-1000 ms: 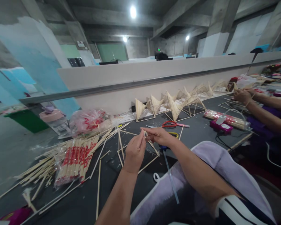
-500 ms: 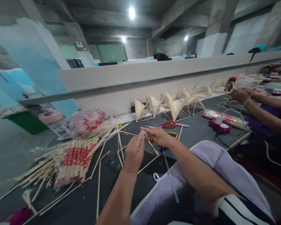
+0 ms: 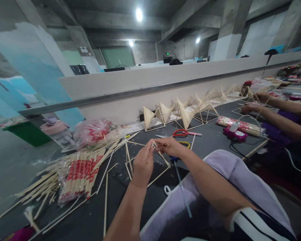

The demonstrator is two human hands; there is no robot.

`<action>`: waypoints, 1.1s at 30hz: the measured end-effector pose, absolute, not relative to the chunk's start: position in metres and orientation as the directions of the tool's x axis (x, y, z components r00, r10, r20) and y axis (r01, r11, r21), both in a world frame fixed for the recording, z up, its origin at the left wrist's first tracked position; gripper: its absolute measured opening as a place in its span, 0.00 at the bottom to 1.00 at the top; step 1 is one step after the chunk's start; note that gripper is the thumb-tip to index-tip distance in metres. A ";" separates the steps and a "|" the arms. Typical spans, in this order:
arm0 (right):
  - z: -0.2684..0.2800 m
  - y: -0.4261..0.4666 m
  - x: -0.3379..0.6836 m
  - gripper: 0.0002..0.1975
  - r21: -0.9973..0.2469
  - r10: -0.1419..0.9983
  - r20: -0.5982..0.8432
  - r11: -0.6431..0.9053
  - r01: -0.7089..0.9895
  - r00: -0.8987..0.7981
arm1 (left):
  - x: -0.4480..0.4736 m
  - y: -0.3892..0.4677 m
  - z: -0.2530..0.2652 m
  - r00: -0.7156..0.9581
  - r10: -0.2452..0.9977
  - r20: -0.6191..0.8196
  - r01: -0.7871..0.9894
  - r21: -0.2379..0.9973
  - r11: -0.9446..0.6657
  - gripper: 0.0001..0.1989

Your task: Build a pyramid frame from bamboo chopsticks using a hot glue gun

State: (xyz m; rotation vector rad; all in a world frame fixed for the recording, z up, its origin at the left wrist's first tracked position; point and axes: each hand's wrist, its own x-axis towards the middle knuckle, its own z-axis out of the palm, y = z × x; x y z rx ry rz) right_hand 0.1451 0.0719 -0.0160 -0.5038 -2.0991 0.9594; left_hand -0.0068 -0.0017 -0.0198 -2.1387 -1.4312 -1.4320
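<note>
While lavender fabric (image 3: 228, 167) is covering the lower right of the frame, your left hand (image 3: 143, 164) is pinching a small pale piece (image 3: 154, 144) near the middle, its fingers narrowed together. Your right hand (image 3: 168, 146) is meeting it there, its fingertips narrowing on the same piece, whose shape is too small to make out. Right of centre, a translucent rod (image 3: 182, 192) is slanting toward the bottom. Below and around your hands, a thin-stick frame (image 3: 158, 177) is resting on the dark table (image 3: 208, 137). At the left, a clear packet of red-banded sticks (image 3: 76, 175) is lying beside loose sticks (image 3: 36, 189). Just past your right hand, a yellow loop (image 3: 189, 145) is showing, with red-handled scissors (image 3: 180, 135) lying beyond it and a pink pen (image 3: 195, 134) beside them. Farther back at the left, a bottle (image 3: 62, 137) is standing next to a plastic bag (image 3: 94, 132). At the right edge, another person's hand (image 3: 251, 107) is reaching over sticks. Beyond, stick models (image 3: 183, 115) are lining up along a pale partition (image 3: 150, 75).
</note>
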 end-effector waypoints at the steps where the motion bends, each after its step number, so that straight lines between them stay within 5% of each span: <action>1: -0.016 0.072 0.145 0.22 -0.762 0.604 0.478 0.647 0.041 -0.637 | -0.007 -0.002 -0.020 0.079 0.594 0.800 0.794 0.310 -0.523 0.18; 16: -0.017 0.075 0.147 0.22 -0.685 0.535 0.528 0.727 0.041 -0.660 | -0.006 -0.001 -0.019 0.102 0.556 0.825 0.763 0.294 -0.576 0.17; 33: -0.012 0.071 0.149 0.25 -0.714 0.576 0.471 0.693 0.094 -0.669 | -0.005 0.000 -0.021 -0.153 0.815 0.559 0.462 0.769 -0.441 0.19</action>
